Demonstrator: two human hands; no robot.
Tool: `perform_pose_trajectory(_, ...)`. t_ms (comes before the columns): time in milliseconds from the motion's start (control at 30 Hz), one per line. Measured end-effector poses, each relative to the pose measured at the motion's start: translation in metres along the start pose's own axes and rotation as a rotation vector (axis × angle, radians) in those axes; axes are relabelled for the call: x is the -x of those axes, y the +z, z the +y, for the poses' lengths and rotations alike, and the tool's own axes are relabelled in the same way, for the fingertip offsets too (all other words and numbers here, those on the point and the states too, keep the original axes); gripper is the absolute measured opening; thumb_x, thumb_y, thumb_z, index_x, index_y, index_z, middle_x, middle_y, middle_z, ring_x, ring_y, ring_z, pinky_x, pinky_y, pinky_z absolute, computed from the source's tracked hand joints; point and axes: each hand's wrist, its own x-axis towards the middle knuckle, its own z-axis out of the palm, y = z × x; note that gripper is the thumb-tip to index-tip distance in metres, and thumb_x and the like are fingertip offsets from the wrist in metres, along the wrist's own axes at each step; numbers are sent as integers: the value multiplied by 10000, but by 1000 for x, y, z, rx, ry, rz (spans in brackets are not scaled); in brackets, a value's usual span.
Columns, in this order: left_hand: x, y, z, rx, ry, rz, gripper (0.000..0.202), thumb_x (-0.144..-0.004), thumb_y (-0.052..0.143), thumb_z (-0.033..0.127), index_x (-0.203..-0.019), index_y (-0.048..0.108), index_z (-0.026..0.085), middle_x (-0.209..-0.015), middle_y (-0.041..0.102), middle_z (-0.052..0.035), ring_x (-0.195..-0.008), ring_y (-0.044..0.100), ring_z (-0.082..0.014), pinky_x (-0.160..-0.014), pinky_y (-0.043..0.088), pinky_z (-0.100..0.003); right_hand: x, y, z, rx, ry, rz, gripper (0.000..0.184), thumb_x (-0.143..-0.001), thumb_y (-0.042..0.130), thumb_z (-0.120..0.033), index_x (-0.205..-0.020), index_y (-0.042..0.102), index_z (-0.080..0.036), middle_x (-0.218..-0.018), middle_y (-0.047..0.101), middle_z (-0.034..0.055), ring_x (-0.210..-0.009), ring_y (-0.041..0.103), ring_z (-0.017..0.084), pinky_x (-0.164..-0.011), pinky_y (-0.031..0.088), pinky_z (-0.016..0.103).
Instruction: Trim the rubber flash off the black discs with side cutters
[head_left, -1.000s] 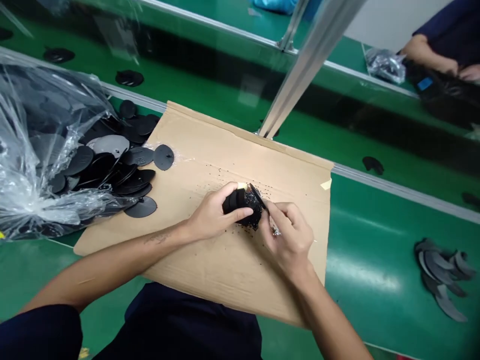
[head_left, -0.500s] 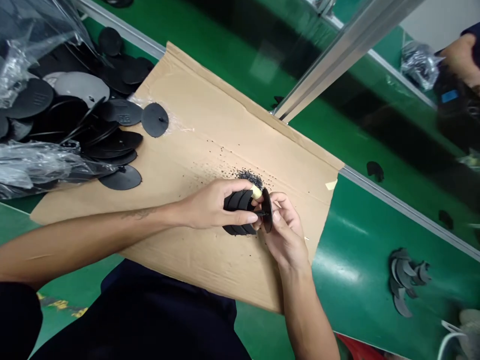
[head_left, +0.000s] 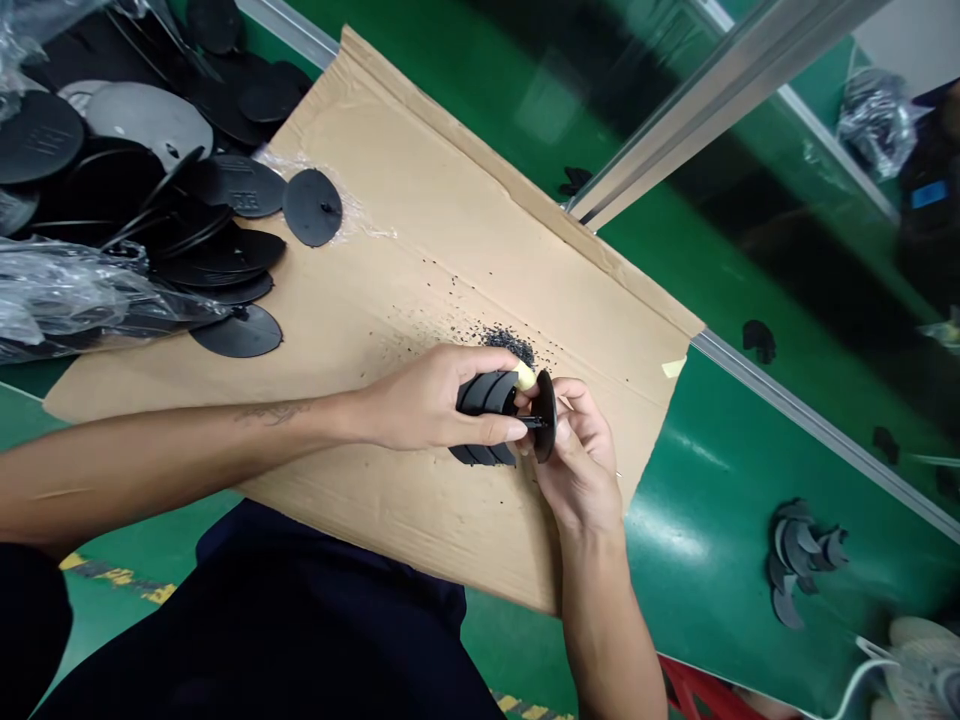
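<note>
The left hand [head_left: 431, 405] is closed around a stack of discs [head_left: 484, 395], thumb below and fingers curled over the top, holding it just above the cardboard sheet [head_left: 420, 250]. The right hand [head_left: 581, 470] pinches a single disc [head_left: 546, 415] on edge, its face turned toward the end of the stack and a short stem on that face pointing at the left thumb. The two hands touch at the fingertips. A pale wrap [head_left: 525, 377] (tape or a finger cot, I cannot tell which) covers one left fingertip beside the disc. To do this step well, I judge the single disc should be held square to the stack, with the right hand gripping its rim rather than the stem. The left hand should stay firm enough that the stacked discs do not fan out. Working low over the cardboard seems wise, since black crumbs [head_left: 510, 345] are scattered just beyond the hands and the sheet catches them. More loose discs [head_left: 217, 250] spill from a plastic bag [head_left: 67, 300] at the left, well apart from the hands.
</note>
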Motion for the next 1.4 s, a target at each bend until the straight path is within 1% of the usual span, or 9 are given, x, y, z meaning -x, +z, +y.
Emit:
perform_pose_trajectory(267,0,0,-1,-38,6,-1,232,-858,700,343,-1017,697,175,-1015,727,-33,-943,680,-193,-804,534,-266,-1,0,-1,-3,-52,30,480,-793,736,-641,-1033,516,-289,-976,651,44,-765,606,180,-653,525,317)
perform_pose_trajectory(533,4,0,5,-101,3,-73,227,-871,698,397,-937,663,182,-812,662,12,-700,600,-130,-631,456,-230,9,-8,-3,120,-161,-10,677,-841,705,-632,-1399,527,-291,-870,623,27,-862,683,226,-713,581,345)
perform_pose_trajectory(633,4,1,7,-90,5,-60,205,-870,693,380,-944,664,190,-825,672,14,-713,615,-130,-645,470,-227,10,-9,-3,168,-143,-29,623,-874,639,-671,-1364,587,-291,-987,694,69,-931,701,250,-807,601,401)
perform_pose_trajectory(800,4,3,4,-120,11,-1,179,-852,701,330,-968,669,197,-907,706,-6,-823,657,-161,-719,511,-250,7,-8,-3,129,-155,-72,759,-819,618,-787,-1407,587,-308,-1185,707,79,-963,695,250,-864,599,428)
perform_pose_trajectory(900,4,5,-3,-43,-1,47,292,-861,730,362,-1091,636,209,-950,710,-20,-861,680,-180,-740,540,-270,6,-6,-2,169,-136,-25,674,-871,648,-686,-1412,581,-288,-1167,716,76,-890,690,219,-791,611,398)
perform_pose_trajectory(1000,3,5,-10,52,-18,85,424,-878,743,408,-1219,572,224,-948,705,-35,-811,691,-183,-695,560,-279,6,-3,0,123,-122,-32,537,-945,565,-643,-1289,663,-242,-1043,742,74,-823,691,215,-735,609,391)
perform_pose_trajectory(1200,2,2,-12,-394,295,235,323,-917,709,404,-1173,641,220,-1205,629,-108,-1144,628,-259,-974,550,-394,5,0,-1,-39,-36,-88,479,-961,606,-544,-1280,644,-188,-671,694,-2,-584,675,173,-626,567,312)
perform_pose_trajectory(1333,3,4,-10,-673,540,61,589,-855,749,541,-1288,591,173,-1388,546,-200,-1248,589,-327,-970,548,-439,1,-1,0,-106,-59,-59,403,-958,614,-478,-1216,676,-175,-596,644,-32,-484,597,123,-540,510,251)
perform_pose_trajectory(1400,4,4,-9,-816,589,-6,494,-929,684,462,-1315,577,173,-1406,571,-201,-1237,605,-322,-941,540,-436,1,-1,-3,-76,-82,-27,397,-968,581,-465,-1213,679,-169,-581,618,-39,-446,550,111,-510,492,249)
